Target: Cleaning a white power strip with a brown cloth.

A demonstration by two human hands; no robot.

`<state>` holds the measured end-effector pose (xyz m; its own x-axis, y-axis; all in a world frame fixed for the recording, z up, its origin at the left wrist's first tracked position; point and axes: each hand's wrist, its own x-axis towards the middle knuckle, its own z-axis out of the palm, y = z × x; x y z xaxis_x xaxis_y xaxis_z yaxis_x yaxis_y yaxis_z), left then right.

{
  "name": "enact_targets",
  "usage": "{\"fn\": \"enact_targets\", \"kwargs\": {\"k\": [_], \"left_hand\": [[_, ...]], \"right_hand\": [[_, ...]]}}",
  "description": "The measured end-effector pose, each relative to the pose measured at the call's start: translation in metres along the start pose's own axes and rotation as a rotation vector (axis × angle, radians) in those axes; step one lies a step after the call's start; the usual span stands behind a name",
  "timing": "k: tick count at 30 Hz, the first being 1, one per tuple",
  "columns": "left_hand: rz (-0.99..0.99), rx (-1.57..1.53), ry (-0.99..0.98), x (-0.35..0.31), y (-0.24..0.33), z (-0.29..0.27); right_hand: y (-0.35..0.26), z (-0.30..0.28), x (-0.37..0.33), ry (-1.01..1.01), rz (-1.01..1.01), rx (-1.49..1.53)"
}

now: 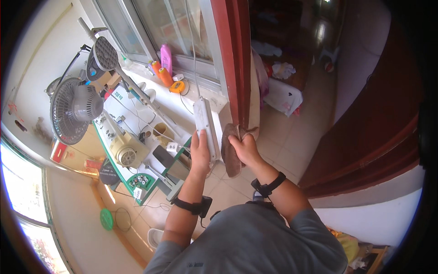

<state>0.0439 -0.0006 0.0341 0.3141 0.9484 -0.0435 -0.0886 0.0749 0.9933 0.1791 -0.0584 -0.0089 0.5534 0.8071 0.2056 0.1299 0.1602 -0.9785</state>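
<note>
White plastic forms the long, narrow bar (202, 121), apparently a power strip, held upright just left of a dark red wooden door frame (233, 59). The left hand (200, 154) grips its near end, the visible fingers close together and almost straight against the casing; how the rest wrap around the hidden side cannot be told. A thin white cord (193, 55) runs up from the bar's far end, so the low hold probably keeps the bar from swinging. To the right, the right hand (245, 150) pinches a limp brown cloth (232, 160), its thumb closed down on top and the other fingers mostly out of sight, a grip that seems to leave the longer part hanging free beside the bar; whether the two touch is hard to tell. On the left, a cream sewing machine with a round vented motor (129, 154) sits on a white table with a green edge (111, 155), a round grey caged fan (89, 106) standing near, likely for the operator's comfort. Beyond, orange cones of thread (165, 76) line the sill, presumably within reach.
</note>
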Motion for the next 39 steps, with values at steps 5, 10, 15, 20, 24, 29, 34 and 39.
{"fn": "enact_targets", "kwargs": {"k": [5, 10, 15, 20, 24, 29, 34, 39], "left_hand": [[0.011, -0.04, 0.088, 0.009, 0.0, 0.0], [0.054, 0.019, 0.147, 0.01, 0.002, 0.005], [0.104, 0.04, 0.145, 0.009, 0.001, 0.005], [0.15, 0.096, 0.175, 0.007, -0.003, 0.006], [0.213, 0.202, 0.168, 0.0, 0.003, 0.01], [0.181, 0.165, 0.145, 0.004, -0.004, 0.005], [0.136, 0.146, 0.157, 0.003, -0.006, 0.007], [0.093, 0.027, 0.16, 0.003, -0.006, 0.009]], "right_hand": [[-0.025, 0.008, -0.017, -0.224, -0.128, 0.055], [-0.022, 0.007, -0.019, -0.314, -0.052, -0.03], [-0.018, 0.007, -0.018, -0.333, -0.008, -0.029], [-0.017, 0.01, -0.016, -0.293, 0.042, 0.068], [-0.026, 0.006, -0.014, -0.314, 0.122, 0.098], [-0.019, 0.005, -0.018, -0.37, 0.148, 0.148], [-0.026, 0.006, -0.019, -0.317, 0.199, 0.201], [-0.012, 0.006, -0.02, -0.317, 0.036, 0.049]]}}
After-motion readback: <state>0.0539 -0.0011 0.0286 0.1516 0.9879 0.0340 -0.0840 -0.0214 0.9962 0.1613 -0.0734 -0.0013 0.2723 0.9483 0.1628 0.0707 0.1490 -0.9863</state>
